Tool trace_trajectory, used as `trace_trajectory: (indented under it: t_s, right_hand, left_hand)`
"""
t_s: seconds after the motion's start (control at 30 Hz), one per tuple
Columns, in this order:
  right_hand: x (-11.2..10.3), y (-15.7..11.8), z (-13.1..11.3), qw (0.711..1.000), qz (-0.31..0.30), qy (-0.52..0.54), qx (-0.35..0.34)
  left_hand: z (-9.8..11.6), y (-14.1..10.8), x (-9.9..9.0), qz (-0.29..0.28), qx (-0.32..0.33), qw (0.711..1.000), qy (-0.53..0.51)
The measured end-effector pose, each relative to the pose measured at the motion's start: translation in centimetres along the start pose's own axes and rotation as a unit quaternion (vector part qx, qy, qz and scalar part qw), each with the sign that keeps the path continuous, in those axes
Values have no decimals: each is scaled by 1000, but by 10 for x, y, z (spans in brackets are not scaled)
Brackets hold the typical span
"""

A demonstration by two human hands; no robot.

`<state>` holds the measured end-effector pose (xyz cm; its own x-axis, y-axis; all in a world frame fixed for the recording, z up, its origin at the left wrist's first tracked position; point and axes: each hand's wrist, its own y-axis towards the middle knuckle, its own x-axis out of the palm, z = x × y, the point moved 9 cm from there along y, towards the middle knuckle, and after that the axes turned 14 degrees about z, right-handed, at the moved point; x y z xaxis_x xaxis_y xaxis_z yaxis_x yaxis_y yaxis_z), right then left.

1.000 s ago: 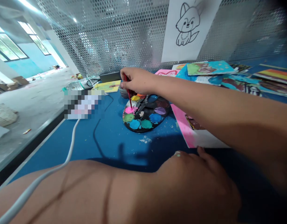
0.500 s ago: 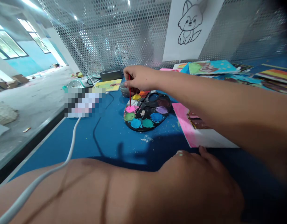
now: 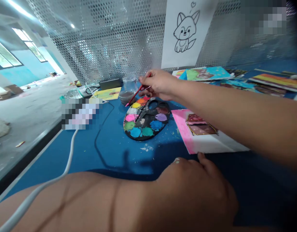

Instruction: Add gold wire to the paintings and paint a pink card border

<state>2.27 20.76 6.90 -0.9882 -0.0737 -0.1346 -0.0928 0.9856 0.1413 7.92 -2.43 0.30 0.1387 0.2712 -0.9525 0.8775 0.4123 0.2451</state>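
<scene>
My right hand (image 3: pixel 158 84) is shut on a thin red paintbrush (image 3: pixel 136 95), which slants down to the left. Its tip is at a small cup of murky water (image 3: pixel 126 97), and I cannot tell whether it touches. A clear plastic cup (image 3: pixel 130 83) stands just behind. Below my hand lies a black oval paint palette (image 3: pixel 145 120) with pink, green, blue, yellow and purple paint patches. My left hand (image 3: pixel 194 183) rests open on the blue table near the lower edge of a pink-painted white sheet (image 3: pixel 194 137), holding nothing.
A fox line drawing (image 3: pixel 184 32) hangs on a perforated metal screen (image 3: pixel 109 38). Colourful painted sheets (image 3: pixel 206 74) lie at the back right. A white cable (image 3: pixel 71 154) crosses the blue table (image 3: pixel 90 154), and a black adapter (image 3: pixel 110 83) sits behind a yellow card (image 3: pixel 107 93).
My right hand has moved right, lifting the brush from the pink paint patch and tilting it toward the water cup. The view has also shifted, bringing the clear cup and pink sheet into fuller view.
</scene>
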Motion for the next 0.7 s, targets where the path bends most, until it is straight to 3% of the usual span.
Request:
trace_trajectory:
  t_s: [0.07,0.2,0.3,0.37,0.4,0.5,0.7]
  right_hand:
    - [-31,-1,-8,999,16,49,-1]
    - [-114,-20,-21,987,126,96,-34]
    - [-161,-54,-2,981,178,84,7]
    - [-186,-83,22,972,220,57,57]
    - [-195,-97,35,970,226,36,81]
    - [-193,-126,67,981,146,-25,124]
    - [-175,-141,80,984,84,-92,131]
  left_hand:
    - [1,2,-5,23,2,1000,8]
    - [2,2,-7,31,18,999,15]
    - [2,0,-8,8,24,1000,17]
    - [0,0,-9,-7,20,1000,19]
    - [0,-1,-9,-13,18,1000,20]
    - [-1,-1,-10,-22,22,999,28]
    - [1,-1,-8,-21,20,999,29]
